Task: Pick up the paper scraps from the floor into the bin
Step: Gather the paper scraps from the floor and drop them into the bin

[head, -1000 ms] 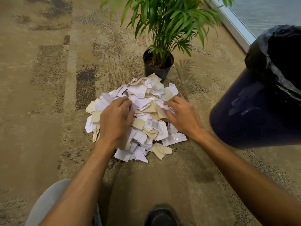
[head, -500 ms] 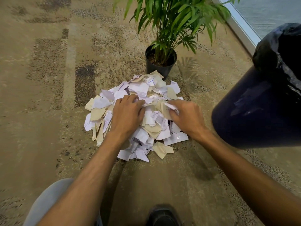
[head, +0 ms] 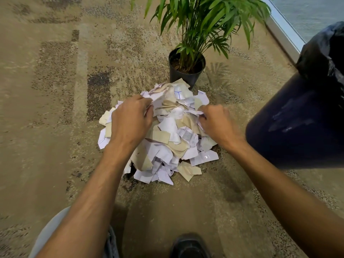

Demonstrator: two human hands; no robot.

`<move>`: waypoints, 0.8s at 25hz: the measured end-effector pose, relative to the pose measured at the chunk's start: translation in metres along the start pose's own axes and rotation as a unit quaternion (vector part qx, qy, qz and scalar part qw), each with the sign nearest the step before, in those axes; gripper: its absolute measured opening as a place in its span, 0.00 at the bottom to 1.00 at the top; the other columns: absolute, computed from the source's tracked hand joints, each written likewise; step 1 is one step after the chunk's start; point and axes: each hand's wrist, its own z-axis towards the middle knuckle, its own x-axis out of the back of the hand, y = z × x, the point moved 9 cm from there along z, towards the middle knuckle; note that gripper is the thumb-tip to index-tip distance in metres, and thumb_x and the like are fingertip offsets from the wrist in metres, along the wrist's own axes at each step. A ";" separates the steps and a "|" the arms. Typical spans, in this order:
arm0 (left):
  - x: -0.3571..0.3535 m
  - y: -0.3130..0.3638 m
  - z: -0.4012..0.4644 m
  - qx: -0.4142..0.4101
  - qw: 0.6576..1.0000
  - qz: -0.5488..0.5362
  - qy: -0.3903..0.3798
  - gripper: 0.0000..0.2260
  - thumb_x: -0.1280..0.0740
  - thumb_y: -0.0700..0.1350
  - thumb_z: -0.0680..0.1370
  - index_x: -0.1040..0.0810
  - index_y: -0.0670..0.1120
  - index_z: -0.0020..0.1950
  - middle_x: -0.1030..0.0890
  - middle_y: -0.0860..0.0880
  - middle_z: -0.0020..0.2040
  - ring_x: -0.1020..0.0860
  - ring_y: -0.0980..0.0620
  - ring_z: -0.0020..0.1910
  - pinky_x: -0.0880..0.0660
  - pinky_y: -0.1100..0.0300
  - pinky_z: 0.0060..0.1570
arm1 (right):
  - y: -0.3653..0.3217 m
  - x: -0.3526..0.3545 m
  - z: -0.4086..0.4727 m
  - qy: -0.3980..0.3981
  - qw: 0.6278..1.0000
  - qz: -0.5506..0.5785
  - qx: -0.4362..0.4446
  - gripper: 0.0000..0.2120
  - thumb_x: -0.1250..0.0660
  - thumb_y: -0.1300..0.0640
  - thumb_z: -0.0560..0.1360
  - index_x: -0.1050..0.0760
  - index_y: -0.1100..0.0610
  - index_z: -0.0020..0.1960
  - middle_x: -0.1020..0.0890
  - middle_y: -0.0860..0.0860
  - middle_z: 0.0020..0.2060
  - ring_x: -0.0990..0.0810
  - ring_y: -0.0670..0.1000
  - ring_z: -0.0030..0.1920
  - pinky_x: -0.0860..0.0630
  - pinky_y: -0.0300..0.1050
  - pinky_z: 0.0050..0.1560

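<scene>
Patterned carpet (head: 46, 112) on the left, bare of scraps there. Left hand (head: 130, 121) lies on the left flank of the pile of paper scraps (head: 173, 138), fingers curled inward and digging into the sheets at the upper edge; it grips a bunch. The pile, white and tan torn pieces, sits heaped on the carpet between the two hands, its far edge touching or just short of the black plant pot (head: 186, 71); cannot tell which. Right hand (head: 216, 123) is on the right flank, fingers curled in, pinching scraps near the top.

Judgement: gathering step, both hands closing on a double handful; nothing seems lifted yet. The dark bin (head: 297, 123) with its black liner (head: 323, 56) stands just right of the pile. Next move calls for squeezing the handful tight, lifting, and swinging right over the bin's mouth without shedding loose pieces.
</scene>
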 end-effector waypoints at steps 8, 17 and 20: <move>-0.043 0.003 -0.011 -0.015 0.992 0.050 -0.112 0.10 0.36 0.48 0.78 0.18 0.46 0.51 0.21 0.48 0.49 0.24 0.45 0.50 0.26 0.52 0.36 | -0.019 -0.018 -0.013 -0.056 0.998 -0.005 0.004 0.26 0.36 0.30 0.68 0.27 0.54 0.36 0.27 0.47 0.29 0.29 0.49 0.30 0.42 0.42 0.28; -0.040 0.002 -0.010 -0.013 0.995 0.038 -0.089 0.09 0.36 0.47 0.77 0.19 0.44 0.49 0.21 0.48 0.46 0.23 0.44 0.46 0.26 0.52 0.35 | -0.024 -0.013 -0.012 -0.037 0.998 -0.046 0.011 0.12 0.36 0.47 0.71 0.26 0.56 0.41 0.26 0.50 0.29 0.27 0.56 0.34 0.36 0.44 0.33; -0.037 0.004 -0.009 -0.014 0.997 0.022 -0.068 0.09 0.37 0.46 0.77 0.19 0.43 0.47 0.21 0.48 0.45 0.23 0.44 0.44 0.26 0.52 0.34 | -0.018 -0.012 -0.010 -0.030 0.998 -0.049 0.001 0.07 0.36 0.55 0.74 0.26 0.59 0.43 0.25 0.54 0.32 0.27 0.60 0.34 0.37 0.46 0.32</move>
